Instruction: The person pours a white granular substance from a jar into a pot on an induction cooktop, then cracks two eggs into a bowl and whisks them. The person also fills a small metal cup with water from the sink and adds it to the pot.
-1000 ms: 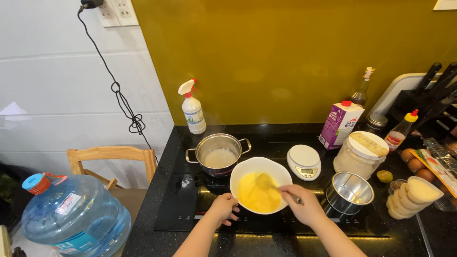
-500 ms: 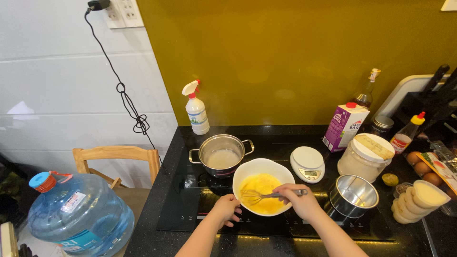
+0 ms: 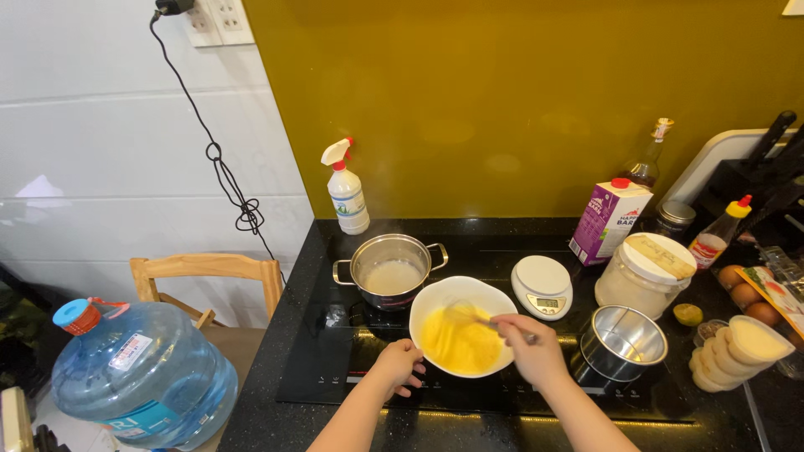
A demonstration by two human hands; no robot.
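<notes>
One bowl point(image 3: 463, 335), one pot point(image 3: 391, 269), one scale point(image 3: 543, 286), two hands point(image 3: 398, 365).

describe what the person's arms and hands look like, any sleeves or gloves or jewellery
Both forearms are bare up to the bottom edge of the picture, so no sleeves show. The left hand and the right hand wear no gloves. No watch, bracelet or ring can be seen, though the fingers are too small in the picture to rule out a thin ring.
</notes>
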